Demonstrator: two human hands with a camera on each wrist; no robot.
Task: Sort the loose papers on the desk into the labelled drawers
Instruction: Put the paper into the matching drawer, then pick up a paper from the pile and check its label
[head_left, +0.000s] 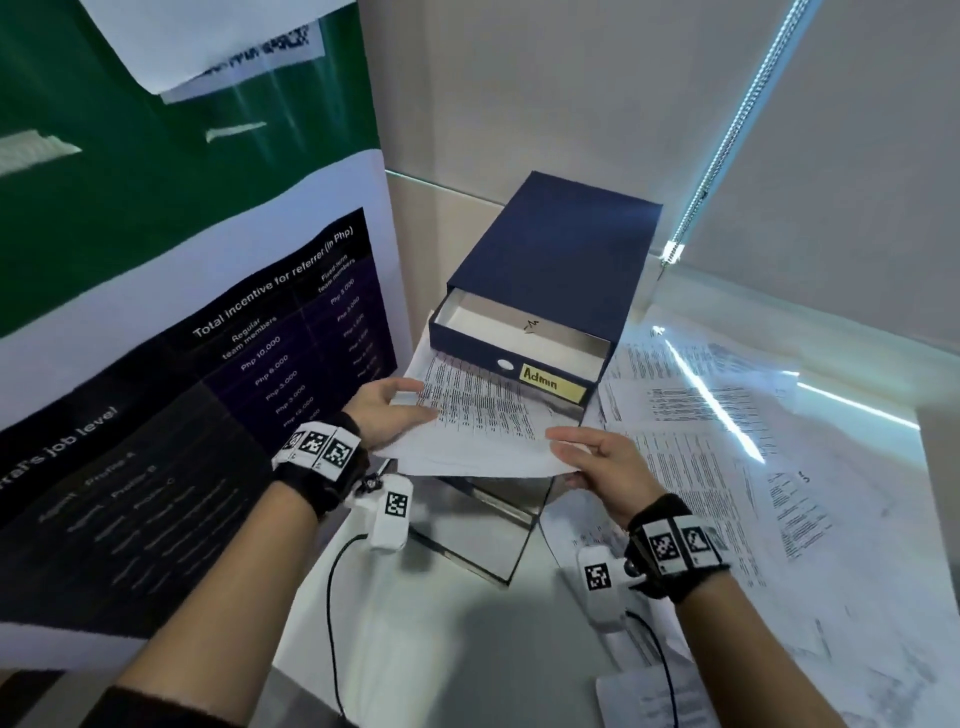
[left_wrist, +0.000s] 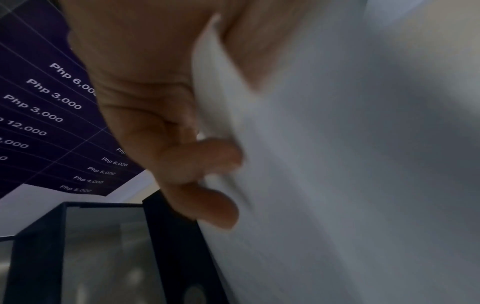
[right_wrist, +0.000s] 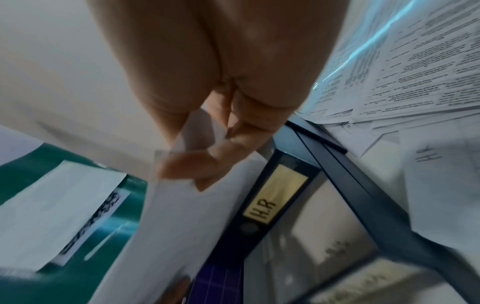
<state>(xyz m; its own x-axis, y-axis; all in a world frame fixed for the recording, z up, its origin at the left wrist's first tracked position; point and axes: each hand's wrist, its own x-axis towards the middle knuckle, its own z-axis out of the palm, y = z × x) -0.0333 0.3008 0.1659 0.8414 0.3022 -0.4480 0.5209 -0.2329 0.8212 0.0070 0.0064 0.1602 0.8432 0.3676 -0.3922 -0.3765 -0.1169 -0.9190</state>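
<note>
White bench (head_left: 467, 649) fills the near ground of the head view, running back to a corner between a pale wall and a hanging poster.

Nearest are the two wrists in black straps with square-patterned markers. The left hand (head_left: 387, 410) grips the left edge of a white printed sheet of paper (head_left: 478, 415), thumb on top; the left wrist view shows what the head view hides, its fingers (left_wrist: 207, 160) curled against the sheet's (left_wrist: 337, 164) underside. The right hand (head_left: 602, 462) pinches the sheet's near right corner, and the right wrist view shows the corner (right_wrist: 197, 131) caught between thumb and fingers (right_wrist: 187, 166). So both hands hold the sheet, level above the bench.

Under the sheet lies a pulled-out dark drawer (head_left: 493, 530) with a shiny lining; only the right wrist view shows its yellow "HR" label (right_wrist: 275, 195). To the right, loose printed papers (head_left: 727, 467) spread overlapping across the bench, and that view picks out a handwritten "HR" on one of them (right_wrist: 428, 154).

Just beyond the held sheet stands a navy blue drawer box (head_left: 556, 249), its upper drawer (head_left: 519, 343), with a yellow label reading "Admin" (head_left: 550, 383), pulled partly open with a white sheet inside. The held sheet's far edge reaches this drawer's front.

Left of it hangs a green, white and dark purple poster (head_left: 182, 338) listing Php amounts, its figures sharp in the left wrist view. A beaded blind chain (head_left: 727, 135) hangs at the far right.
</note>
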